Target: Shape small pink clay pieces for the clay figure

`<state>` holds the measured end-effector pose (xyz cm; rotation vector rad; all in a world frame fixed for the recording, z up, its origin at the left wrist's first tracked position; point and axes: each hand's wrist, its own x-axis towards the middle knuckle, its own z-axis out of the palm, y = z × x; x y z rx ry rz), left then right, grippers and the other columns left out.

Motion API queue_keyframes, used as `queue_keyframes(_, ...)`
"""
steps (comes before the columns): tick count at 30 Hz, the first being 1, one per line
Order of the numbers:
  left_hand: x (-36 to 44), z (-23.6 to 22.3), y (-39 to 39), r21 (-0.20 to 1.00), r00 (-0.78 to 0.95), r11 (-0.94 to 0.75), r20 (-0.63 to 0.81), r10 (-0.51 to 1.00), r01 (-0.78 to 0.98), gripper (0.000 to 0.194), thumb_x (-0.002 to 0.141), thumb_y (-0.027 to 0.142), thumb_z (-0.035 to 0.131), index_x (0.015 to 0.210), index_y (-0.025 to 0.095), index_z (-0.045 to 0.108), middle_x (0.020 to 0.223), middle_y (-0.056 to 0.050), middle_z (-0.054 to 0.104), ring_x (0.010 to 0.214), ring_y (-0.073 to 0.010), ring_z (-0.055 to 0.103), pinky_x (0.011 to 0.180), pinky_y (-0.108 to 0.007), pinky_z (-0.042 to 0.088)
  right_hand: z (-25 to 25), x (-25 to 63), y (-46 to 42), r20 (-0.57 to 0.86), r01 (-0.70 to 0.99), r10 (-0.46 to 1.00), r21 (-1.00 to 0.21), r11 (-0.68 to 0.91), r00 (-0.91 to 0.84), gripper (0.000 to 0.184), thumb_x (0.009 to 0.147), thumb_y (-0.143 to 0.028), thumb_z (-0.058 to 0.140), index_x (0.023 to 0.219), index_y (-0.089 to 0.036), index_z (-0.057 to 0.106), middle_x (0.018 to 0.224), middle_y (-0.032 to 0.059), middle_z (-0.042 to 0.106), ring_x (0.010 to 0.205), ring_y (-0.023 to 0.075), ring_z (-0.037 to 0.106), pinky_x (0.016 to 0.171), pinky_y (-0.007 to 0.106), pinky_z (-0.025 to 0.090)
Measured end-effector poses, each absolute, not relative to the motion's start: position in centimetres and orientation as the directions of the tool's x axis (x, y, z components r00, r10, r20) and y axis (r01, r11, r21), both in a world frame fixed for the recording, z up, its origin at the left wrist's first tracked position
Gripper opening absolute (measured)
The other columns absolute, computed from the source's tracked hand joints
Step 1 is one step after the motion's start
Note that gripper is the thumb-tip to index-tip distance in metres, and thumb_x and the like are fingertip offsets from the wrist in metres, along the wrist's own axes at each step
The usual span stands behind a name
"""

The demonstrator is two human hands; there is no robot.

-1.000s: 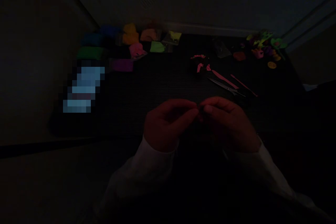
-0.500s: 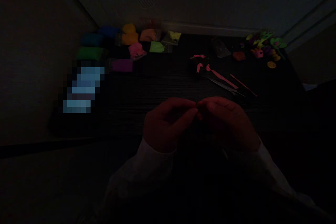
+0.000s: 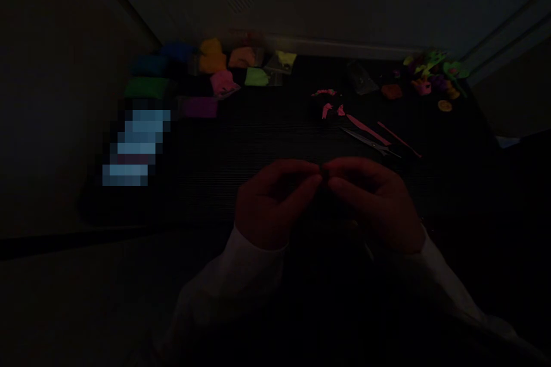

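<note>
Pale-sleeved left hand, pale-sleeved right hand, fingertips nearly meeting, thumbs below arched forefingers, we cannot tell whether either grips anything

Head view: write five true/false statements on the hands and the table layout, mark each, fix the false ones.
1. The left hand and right hand have their fingertips close together. True.
2. The scissors are in the right hand. False: they lie on the dark table, beyond the hands.
3. The purple packet lies nearer the person than the pink packet. True.
4. The yellow disc is at the table's left end. False: it is toward the right end, near the multicoloured pile.
5. A white spoon is plainly visible between the fingertips. False: no spoon shows; it is too dark to tell what, if anything, is pinched there.
</note>
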<state>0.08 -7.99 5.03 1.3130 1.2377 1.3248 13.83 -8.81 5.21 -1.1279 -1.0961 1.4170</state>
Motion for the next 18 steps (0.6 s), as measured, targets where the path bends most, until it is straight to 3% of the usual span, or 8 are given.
queue_keyframes(7, 0.36, 4.72, -8.1, 0.987, -0.041, -0.031, 0.025, 0.999, -0.156, 0.012, 0.069, 0.012, 0.062, 0.077, 0.021, 0.064, 0.072, 0.004, 0.068, 0.068, -0.0091, 0.063, 0.062, -0.017, 0.051, 4.69, 13.69, -8.66, -0.07, -0.143, 0.997, -0.987, -0.074, -0.037, 0.019, 0.07, -0.018, 0.065, 0.085, -0.029, 0.064, 0.076, -0.0081, 0.066, 0.071, 0.0033, 0.06, 0.065, 0.011, 0.048)
queue_keyframes(18, 0.19, 4.68, -8.08, 0.988, 0.014, -0.013, 0.015, 1.0, -0.152, 0.019, 0.063, 0.01, 0.067, 0.077, 0.021, 0.063, 0.074, 0.004, 0.067, 0.07, -0.0103, 0.063, 0.065, -0.019, 0.052, 4.83, 13.38, -8.84, -0.06, -0.089, 0.998, -0.994, -0.059, 0.007, 0.021, 0.069, -0.015, 0.064, 0.086, -0.026, 0.062, 0.075, -0.0067, 0.063, 0.069, 0.0043, 0.058, 0.062, 0.014, 0.048)
